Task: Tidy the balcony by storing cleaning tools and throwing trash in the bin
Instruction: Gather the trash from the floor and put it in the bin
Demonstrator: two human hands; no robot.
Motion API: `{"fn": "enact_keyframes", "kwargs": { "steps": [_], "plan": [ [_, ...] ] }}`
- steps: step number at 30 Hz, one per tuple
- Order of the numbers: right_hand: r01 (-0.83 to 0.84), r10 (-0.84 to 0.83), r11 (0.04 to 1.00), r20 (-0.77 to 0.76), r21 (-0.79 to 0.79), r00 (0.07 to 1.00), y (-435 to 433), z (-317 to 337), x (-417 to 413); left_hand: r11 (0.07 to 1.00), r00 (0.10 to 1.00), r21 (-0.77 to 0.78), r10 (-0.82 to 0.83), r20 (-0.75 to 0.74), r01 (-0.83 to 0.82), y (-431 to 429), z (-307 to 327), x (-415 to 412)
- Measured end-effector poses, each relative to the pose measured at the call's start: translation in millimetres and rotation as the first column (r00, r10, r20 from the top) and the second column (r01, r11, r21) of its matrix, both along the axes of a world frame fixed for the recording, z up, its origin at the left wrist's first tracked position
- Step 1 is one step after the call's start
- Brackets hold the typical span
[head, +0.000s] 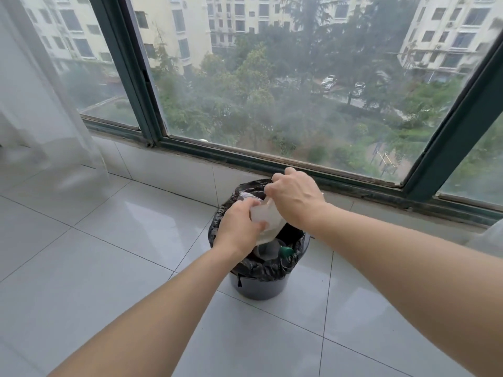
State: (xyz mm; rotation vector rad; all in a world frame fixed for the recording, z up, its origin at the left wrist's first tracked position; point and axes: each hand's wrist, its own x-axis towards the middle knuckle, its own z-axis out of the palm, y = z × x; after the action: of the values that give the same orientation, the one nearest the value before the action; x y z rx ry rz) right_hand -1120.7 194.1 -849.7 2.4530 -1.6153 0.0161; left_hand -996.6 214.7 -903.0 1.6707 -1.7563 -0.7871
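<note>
A dark grey bin (pixel 258 288) lined with a black bag (pixel 268 265) stands on the tiled floor below the window. Both hands hover over its mouth holding a white, translucent plastic bag (pixel 268 223). My left hand (pixel 238 227) grips the bag's lower left side. My right hand (pixel 295 197) pinches its top edge from above. Inside the bin lie a clear plastic bottle with a green cap (pixel 285 251) and other trash, partly hidden by the white bag and my hands.
A low tiled sill (pixel 174 170) runs under the green-framed window (pixel 152 104) right behind the bin. A sheer white curtain (pixel 40 104) hangs at the left. Glossy white floor tiles (pixel 109 254) spread to the left and in front of the bin.
</note>
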Motion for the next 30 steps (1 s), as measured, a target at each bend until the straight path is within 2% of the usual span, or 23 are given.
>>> {"fn": "enact_keyframes", "kwargs": {
  "steps": [4, 8, 10, 12, 14, 18, 21, 23, 27, 30],
  "plan": [
    [0.022, -0.025, 0.986, 0.011, 0.163, 1.000, 6.8, -27.2, 8.0, 0.994, 0.999, 0.108, -0.032, 0.021, 0.029, 1.0, -14.7, 6.4],
    [0.036, -0.039, 0.978, 0.010, 0.204, 0.999, 12.5, -38.7, 7.2, 0.976, 0.995, 0.197, -0.079, -0.067, 0.091, -0.6, -26.4, 8.5],
    [0.109, -0.120, 0.961, 0.027, 0.255, 0.992, 8.5, -42.4, -2.1, 0.964, 0.991, 0.247, -0.066, -0.118, 0.094, -1.8, -31.1, 6.2],
    [0.125, -0.173, 0.916, 0.094, 0.381, 0.980, 4.2, -48.5, -13.4, 0.958, 0.989, 0.271, -0.057, -0.134, 0.091, -2.7, -35.5, 3.8],
    [0.114, -0.176, 0.871, 0.087, 0.478, 0.981, 3.5, -53.3, -22.2, 0.956, 0.992, 0.276, -0.069, -0.104, 0.096, -3.4, -39.5, 2.0],
    [0.185, -0.127, 0.793, -0.139, 0.581, 0.982, 9.4, -56.0, -26.9, 0.962, 0.997, 0.264, -0.077, -0.013, 0.077, -3.2, -42.8, 6.4],
    [0.164, -0.147, 0.775, -0.078, 0.610, 0.986, 11.4, -62.8, -28.5, 0.968, 0.996, 0.242, -0.075, 0.037, 0.064, -1.3, -42.7, 10.6],
    [0.168, -0.185, 0.813, -0.026, 0.558, 0.982, 15.7, -65.1, -25.8, 0.979, 0.995, 0.195, -0.073, 0.073, 0.058, 0.1, -41.9, 11.8],
    [0.130, -0.141, 0.953, 0.023, 0.275, 0.990, 29.1, -61.4, -21.9, 0.995, 0.996, 0.095, -0.045, 0.082, 0.037, 3.3, -40.2, 8.8],
    [0.066, -0.098, 0.970, 0.126, 0.235, 0.987, 33.5, -61.6, -23.1, 1.000, 1.000, 0.024, -0.018, 0.022, 0.017, 7.3, -34.9, 3.7]
  ]
}}
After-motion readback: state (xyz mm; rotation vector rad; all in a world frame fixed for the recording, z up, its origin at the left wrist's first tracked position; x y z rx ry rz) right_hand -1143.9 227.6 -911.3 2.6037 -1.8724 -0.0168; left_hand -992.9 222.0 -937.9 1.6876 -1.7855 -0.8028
